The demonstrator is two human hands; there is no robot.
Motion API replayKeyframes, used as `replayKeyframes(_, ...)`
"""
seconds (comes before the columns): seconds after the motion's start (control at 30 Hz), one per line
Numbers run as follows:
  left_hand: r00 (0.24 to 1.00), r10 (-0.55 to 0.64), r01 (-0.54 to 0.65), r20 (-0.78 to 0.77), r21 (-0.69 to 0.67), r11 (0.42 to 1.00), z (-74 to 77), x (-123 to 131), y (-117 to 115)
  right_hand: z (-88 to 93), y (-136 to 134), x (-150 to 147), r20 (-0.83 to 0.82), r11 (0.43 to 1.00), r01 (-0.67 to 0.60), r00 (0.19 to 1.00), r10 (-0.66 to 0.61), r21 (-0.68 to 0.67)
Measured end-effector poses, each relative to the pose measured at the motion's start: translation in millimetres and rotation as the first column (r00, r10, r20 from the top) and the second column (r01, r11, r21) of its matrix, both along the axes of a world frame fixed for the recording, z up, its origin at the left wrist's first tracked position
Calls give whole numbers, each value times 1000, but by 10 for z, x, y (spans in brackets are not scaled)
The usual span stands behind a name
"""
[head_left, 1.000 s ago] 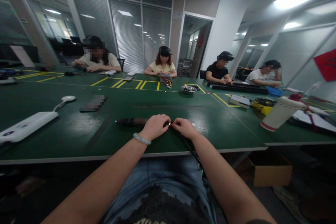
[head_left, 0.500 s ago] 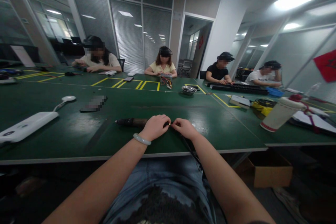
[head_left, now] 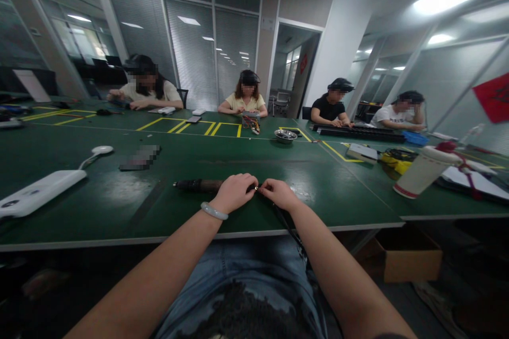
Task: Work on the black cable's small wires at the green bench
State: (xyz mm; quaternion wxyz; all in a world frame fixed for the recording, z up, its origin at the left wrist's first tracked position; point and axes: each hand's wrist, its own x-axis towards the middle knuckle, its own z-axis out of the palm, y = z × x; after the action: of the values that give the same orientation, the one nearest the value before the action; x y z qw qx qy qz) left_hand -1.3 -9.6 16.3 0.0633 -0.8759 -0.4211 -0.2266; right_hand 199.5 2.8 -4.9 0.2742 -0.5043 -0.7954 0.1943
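Note:
A dark, long electric screwdriver [head_left: 199, 185] lies on the green table, its metal tip pointing left. My left hand [head_left: 236, 193], with a pale bangle at the wrist, is closed around its rear end. Facing it, my right hand [head_left: 278, 194] pinches the end of a black cable [head_left: 287, 221] that runs down over the table's edge toward my lap. A small gold-coloured metal piece [head_left: 256, 188] shows between the fingertips of both hands. Whether the cable's end sits inside the screwdriver, I cannot tell.
A white device [head_left: 43, 190] and a pixelated phone-like slab [head_left: 140, 159] lie to the left. Beyond my hands stands a metal bowl [head_left: 285, 136]. On the right are a paper cup [head_left: 421, 172] and a white box [head_left: 361, 152]. Several people sit across the table.
Both hands keep the same grip at the screwdriver's rear end. The whole view has shifted very slightly; nothing else visibly moved.

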Motion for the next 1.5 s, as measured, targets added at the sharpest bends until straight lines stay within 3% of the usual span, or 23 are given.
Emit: replayKeyframes(1.5, 1000, -6, 6, 4, 7, 1000, -14, 1, 13, -41, 29, 9, -18, 1000, -16, 1000, 16, 5)
